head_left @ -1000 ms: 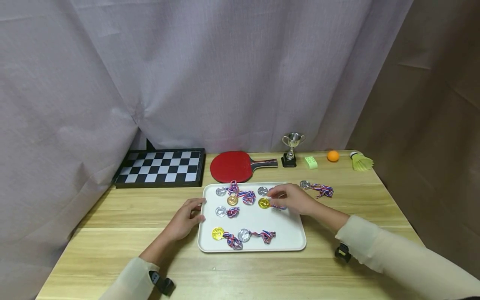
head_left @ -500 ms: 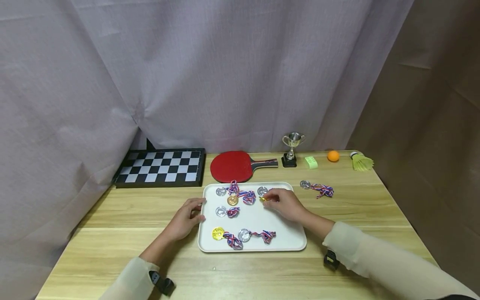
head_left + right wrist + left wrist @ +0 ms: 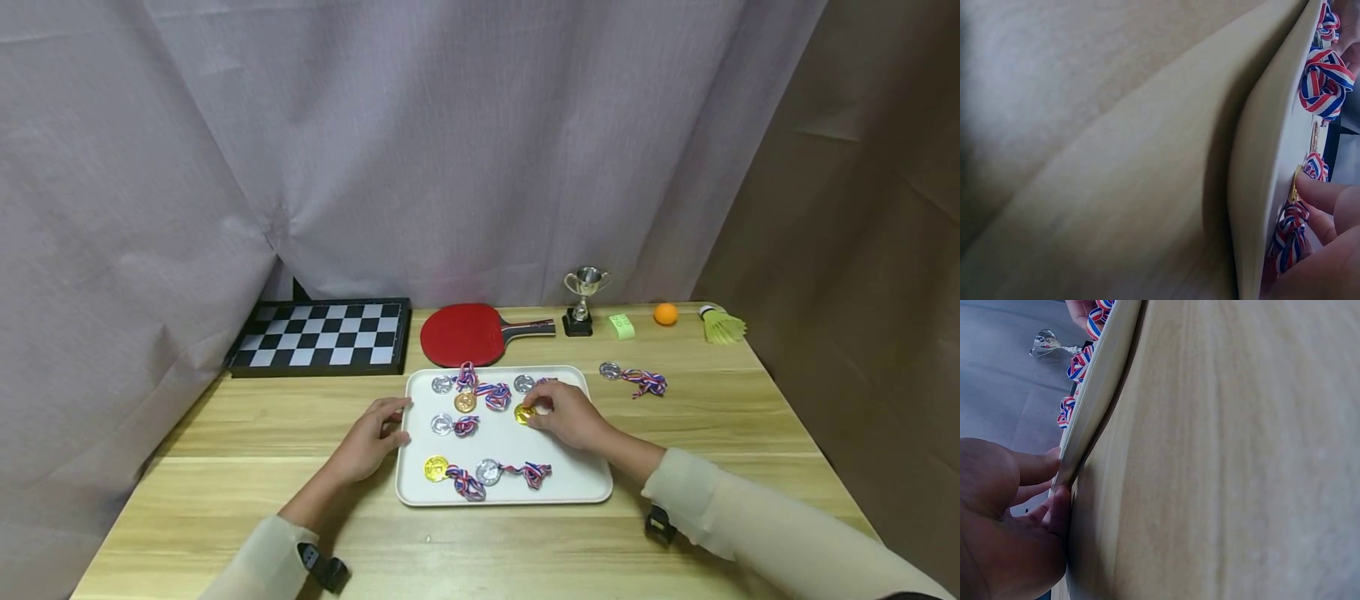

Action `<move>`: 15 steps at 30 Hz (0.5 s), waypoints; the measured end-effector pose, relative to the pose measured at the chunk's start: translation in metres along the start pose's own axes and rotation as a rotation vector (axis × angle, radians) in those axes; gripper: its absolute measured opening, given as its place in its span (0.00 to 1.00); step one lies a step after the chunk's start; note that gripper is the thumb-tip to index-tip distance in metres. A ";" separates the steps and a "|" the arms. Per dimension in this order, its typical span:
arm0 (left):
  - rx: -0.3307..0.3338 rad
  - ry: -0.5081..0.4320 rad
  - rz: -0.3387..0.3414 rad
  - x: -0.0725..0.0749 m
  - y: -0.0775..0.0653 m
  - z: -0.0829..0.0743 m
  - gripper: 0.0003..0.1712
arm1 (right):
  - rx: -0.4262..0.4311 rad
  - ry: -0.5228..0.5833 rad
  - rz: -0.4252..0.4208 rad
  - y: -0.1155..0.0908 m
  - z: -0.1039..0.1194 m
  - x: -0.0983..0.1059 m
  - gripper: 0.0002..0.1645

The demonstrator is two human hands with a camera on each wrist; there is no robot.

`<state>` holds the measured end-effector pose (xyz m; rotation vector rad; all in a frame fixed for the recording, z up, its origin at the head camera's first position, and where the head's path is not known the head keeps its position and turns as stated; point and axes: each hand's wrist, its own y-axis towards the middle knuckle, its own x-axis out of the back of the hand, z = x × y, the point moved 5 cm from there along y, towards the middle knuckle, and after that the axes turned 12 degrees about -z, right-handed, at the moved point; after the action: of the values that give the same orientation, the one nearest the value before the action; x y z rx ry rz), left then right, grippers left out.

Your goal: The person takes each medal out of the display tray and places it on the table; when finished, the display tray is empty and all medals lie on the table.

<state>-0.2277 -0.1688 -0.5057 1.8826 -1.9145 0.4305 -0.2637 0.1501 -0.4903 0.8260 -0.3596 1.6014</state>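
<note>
A white tray (image 3: 573, 492) lies on the wooden table with several gold and silver medals on it, their striped ribbons bunched. At the tray's left rim, my left hand (image 3: 367, 442) holds the edge, thumb and fingers against rim and wall. My right hand (image 3: 573, 417) pinches a gold medal (image 3: 522, 414) over the tray's right half; its ribbon (image 3: 1290, 237) shows beside the fingers in the right wrist view. Just behind it lies a silver medal (image 3: 523, 383), its ribbon partly hidden. Others include a gold medal (image 3: 436, 468) and a silver medal (image 3: 488, 472) near the front.
Along the back are a chessboard (image 3: 330, 335), a red table tennis bat (image 3: 461, 335), a trophy cup (image 3: 582, 296), a green block (image 3: 622, 326), an orange ball (image 3: 665, 314) and a yellow shuttlecock (image 3: 722, 324). Right of the tray lies another silver medal (image 3: 611, 371).
My right hand has moved slightly left and toward the front, bringing the gold medal along; the medal tilted midway and now shows its face again. My left hand stays at the rim.
</note>
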 end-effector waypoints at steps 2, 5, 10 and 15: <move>0.000 0.006 -0.004 0.000 0.000 -0.001 0.31 | -0.014 -0.007 0.013 0.000 0.000 -0.001 0.17; -0.003 0.006 -0.003 0.000 -0.001 -0.001 0.31 | -0.023 -0.018 0.030 0.002 0.000 -0.003 0.19; -0.002 0.006 -0.002 0.000 -0.001 0.000 0.31 | -0.010 -0.027 0.050 0.002 0.001 -0.003 0.17; -0.011 0.012 -0.003 0.000 0.000 0.000 0.30 | -0.026 0.013 0.072 0.001 0.000 0.000 0.16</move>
<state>-0.2275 -0.1685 -0.5061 1.8719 -1.9019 0.4290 -0.2648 0.1497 -0.4898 0.7901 -0.4047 1.6649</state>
